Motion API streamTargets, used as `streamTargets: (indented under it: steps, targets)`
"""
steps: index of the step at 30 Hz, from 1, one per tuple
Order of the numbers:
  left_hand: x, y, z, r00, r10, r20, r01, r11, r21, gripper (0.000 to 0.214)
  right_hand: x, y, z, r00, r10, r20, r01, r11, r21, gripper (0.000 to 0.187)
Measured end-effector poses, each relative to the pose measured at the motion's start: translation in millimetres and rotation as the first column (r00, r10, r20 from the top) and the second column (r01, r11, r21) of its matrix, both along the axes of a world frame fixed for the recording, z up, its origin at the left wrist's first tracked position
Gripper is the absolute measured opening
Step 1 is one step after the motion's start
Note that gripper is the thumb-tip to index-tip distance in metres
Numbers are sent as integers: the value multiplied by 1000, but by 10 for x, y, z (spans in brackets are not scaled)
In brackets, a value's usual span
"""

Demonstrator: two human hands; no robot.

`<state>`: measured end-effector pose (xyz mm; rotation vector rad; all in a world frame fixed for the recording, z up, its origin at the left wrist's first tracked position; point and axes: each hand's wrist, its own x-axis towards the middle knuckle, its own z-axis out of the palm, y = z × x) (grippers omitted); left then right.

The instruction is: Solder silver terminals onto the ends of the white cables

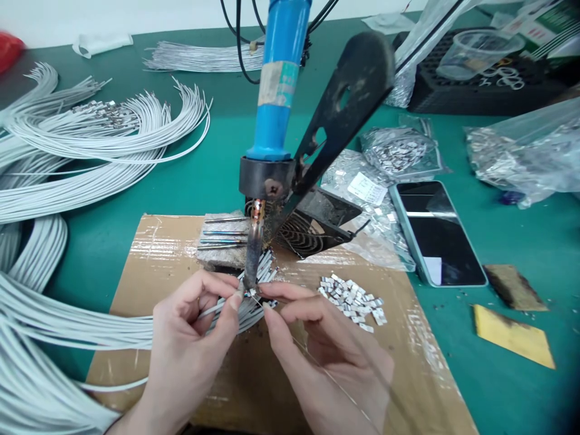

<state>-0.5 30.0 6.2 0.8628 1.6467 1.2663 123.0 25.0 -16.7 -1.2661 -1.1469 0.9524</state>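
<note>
My left hand (194,338) pinches a white cable (211,309) close to its end, just left of a soldering iron's tip (252,266). The blue-handled soldering iron (278,90) points straight down in a black holder (267,176). Below the tip, a small silvery metal piece (252,293) sits at the cable end; whether they are joined I cannot tell. Between thumb and index finger my right hand (326,356) holds thin solder wire (333,379), its end near the tip. More white cable ends (265,272) lie behind my fingers.
Small metal pieces (351,299) are heaped on the cardboard (149,260). A small fan (312,226) stands behind the iron. Bundles of white cables (90,181) spread over the left. To the right lie a phone (439,232), bagged parts (399,148) and a yellow sponge (514,335).
</note>
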Motion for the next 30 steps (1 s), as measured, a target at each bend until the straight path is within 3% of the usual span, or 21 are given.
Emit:
streamTargets:
  steps: [8, 30]
  targets:
    - [-20, 9, -8, 998, -26, -66, 25, 1000, -15, 14, 0, -3, 4, 1000, 10, -5, -11, 1000, -16, 24]
    - [17, -36, -13, 1000, 18, -17, -18, 1000, 9, 14, -12, -7, -25, 1000, -8, 4, 8, 999, 48, 23]
